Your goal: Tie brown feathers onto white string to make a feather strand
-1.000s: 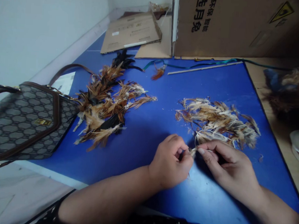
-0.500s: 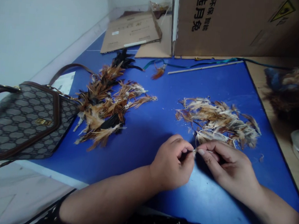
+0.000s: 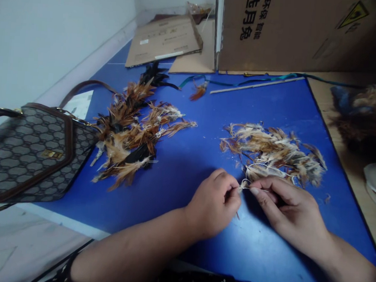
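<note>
Over the front of the blue tabletop [image 3: 179,174], my left hand [image 3: 214,205] is closed in a pinch on a small feather [image 3: 243,185]. Most of it is hidden by the fingers, and a thin reddish end pokes out below them. My right hand [image 3: 292,215] sits just to the right, thumb and forefinger pinching a thin white string [image 3: 246,172]. The string runs to the feather's end and loops back over a pile of brown, cream and grey feathers [image 3: 274,149] just beyond my hands.
A longer heap of brown and black feathers [image 3: 128,124] lies to the left, by a patterned handbag [image 3: 26,147]. A thin stick [image 3: 256,85] and a teal ribbon [image 3: 224,82] cross the back. Behind stand a large cardboard box [image 3: 295,37] and flattened cardboard [image 3: 164,38].
My left hand has shifted slightly left, away from my right fingertips. More of the feather and string shows between the hands, and a reddish end now appears below my left fingers.
</note>
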Available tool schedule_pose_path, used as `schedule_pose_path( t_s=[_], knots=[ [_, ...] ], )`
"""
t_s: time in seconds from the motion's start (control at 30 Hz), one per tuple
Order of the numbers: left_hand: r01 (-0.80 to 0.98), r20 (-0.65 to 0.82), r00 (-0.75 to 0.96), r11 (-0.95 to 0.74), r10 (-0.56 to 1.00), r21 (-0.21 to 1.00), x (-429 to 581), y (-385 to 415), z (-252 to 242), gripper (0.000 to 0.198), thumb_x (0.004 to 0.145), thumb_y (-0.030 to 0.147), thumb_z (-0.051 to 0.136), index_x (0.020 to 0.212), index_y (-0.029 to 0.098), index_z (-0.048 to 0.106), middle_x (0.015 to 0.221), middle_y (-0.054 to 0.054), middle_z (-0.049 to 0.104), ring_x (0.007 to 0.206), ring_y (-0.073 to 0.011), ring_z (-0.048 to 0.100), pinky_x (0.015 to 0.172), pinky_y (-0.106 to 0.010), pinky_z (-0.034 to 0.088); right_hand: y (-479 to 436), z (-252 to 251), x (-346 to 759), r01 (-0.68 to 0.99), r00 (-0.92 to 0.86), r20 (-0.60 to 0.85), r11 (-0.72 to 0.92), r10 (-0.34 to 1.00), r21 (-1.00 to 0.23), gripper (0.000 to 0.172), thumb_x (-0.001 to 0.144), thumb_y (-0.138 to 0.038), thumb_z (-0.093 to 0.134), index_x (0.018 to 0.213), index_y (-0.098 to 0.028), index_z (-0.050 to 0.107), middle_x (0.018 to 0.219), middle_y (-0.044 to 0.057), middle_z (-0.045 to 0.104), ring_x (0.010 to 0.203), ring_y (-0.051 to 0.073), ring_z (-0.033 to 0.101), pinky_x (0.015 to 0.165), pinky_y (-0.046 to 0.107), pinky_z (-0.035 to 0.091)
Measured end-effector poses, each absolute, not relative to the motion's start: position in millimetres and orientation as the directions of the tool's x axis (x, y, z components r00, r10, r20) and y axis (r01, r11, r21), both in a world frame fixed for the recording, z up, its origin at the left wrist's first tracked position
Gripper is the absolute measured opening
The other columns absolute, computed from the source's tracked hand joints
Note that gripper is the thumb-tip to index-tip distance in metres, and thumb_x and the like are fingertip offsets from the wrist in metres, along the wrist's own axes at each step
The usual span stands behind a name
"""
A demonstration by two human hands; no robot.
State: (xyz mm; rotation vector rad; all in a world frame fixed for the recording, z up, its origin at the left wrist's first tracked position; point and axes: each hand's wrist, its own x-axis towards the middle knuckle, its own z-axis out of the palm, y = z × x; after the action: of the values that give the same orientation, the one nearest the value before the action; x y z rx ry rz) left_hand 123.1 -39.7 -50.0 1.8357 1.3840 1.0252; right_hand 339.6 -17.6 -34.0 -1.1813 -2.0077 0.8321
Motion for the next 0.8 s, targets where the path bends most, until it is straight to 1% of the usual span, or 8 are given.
schedule_pose_path(
  t_s=[0.2, 0.3, 0.4, 0.6, 0.7, 0.8],
  knots=[
    [0.536, 0.208, 0.165, -0.265, 0.964, 0.802, 119.6, -40.7, -50.8, 0.013, 0.091, 0.010, 0.061, 0.095, 0.022, 0.057, 0.090, -0.002, 0.061, 0.079, -0.0177, 0.058, 0.069, -0.030, 0.049, -18.0, -35.4, 341.8, 0.505, -0.406, 0.241, 0.437, 0.881, -0.744, 0.008, 0.107, -0.028, 0.066, 0.108, -0.026, 0.074, 0.086, 0.003, 0.078, 0.065, 0.017, 0.070, 0.060, 0.031, 0.055],
    [0.558, 0.218, 0.175, -0.280, 0.960, 0.781, 118.7, -41.7, -51.6, 0.014, 0.091, 0.012, 0.059, 0.097, 0.023, 0.053, 0.091, -0.003, 0.061, 0.082, -0.0194, 0.060, 0.074, -0.033, 0.051, -16.4, -34.0, 341.0, 0.495, -0.440, 0.288, 0.497, 0.851, -0.713, 0.008, 0.105, -0.024, 0.067, 0.108, -0.027, 0.074, 0.092, 0.004, 0.081, 0.075, 0.021, 0.077, 0.068, 0.034, 0.061],
    [0.570, 0.220, 0.193, -0.291, 0.956, 0.768, 118.1, -42.1, -52.5, 0.015, 0.091, 0.013, 0.057, 0.099, 0.024, 0.052, 0.091, -0.003, 0.061, 0.084, -0.0210, 0.061, 0.077, -0.036, 0.052, -14.2, -32.0, 340.7, 0.492, -0.473, 0.341, 0.564, 0.813, -0.663, 0.013, 0.105, -0.020, 0.064, 0.109, -0.027, 0.074, 0.098, 0.004, 0.084, 0.083, 0.023, 0.081, 0.076, 0.036, 0.064],
    [0.558, 0.205, 0.227, -0.300, 0.952, 0.774, 117.9, -43.4, -53.3, 0.014, 0.090, 0.015, 0.056, 0.099, 0.024, 0.050, 0.092, -0.005, 0.063, 0.084, -0.0219, 0.062, 0.077, -0.037, 0.053, -14.3, -33.1, 343.0, 0.556, -0.481, 0.410, 0.631, 0.775, -0.541, 0.013, 0.105, -0.021, 0.063, 0.110, -0.025, 0.073, 0.096, 0.006, 0.084, 0.079, 0.023, 0.081, 0.072, 0.036, 0.066],
    [0.522, 0.212, 0.207, -0.291, 0.955, 0.802, 118.7, -43.0, -53.1, 0.012, 0.090, 0.015, 0.056, 0.098, 0.023, 0.052, 0.089, -0.004, 0.062, 0.083, -0.0207, 0.062, 0.077, -0.036, 0.054, -14.4, -34.8, 343.1, 0.558, -0.472, 0.421, 0.632, 0.774, -0.537, 0.013, 0.105, -0.019, 0.063, 0.111, -0.025, 0.073, 0.097, 0.006, 0.084, 0.080, 0.023, 0.082, 0.073, 0.035, 0.065],
    [0.451, 0.187, 0.188, -0.254, 0.964, 0.855, 119.3, -42.0, -53.1, 0.011, 0.091, 0.015, 0.058, 0.099, 0.023, 0.054, 0.087, -0.003, 0.063, 0.083, -0.0194, 0.063, 0.077, -0.034, 0.054, -13.4, -35.1, 343.0, 0.540, -0.458, 0.391, 0.599, 0.799, -0.592, 0.011, 0.105, -0.021, 0.064, 0.110, -0.025, 0.073, 0.096, 0.005, 0.084, 0.079, 0.022, 0.081, 0.072, 0.034, 0.064]
  ],
)
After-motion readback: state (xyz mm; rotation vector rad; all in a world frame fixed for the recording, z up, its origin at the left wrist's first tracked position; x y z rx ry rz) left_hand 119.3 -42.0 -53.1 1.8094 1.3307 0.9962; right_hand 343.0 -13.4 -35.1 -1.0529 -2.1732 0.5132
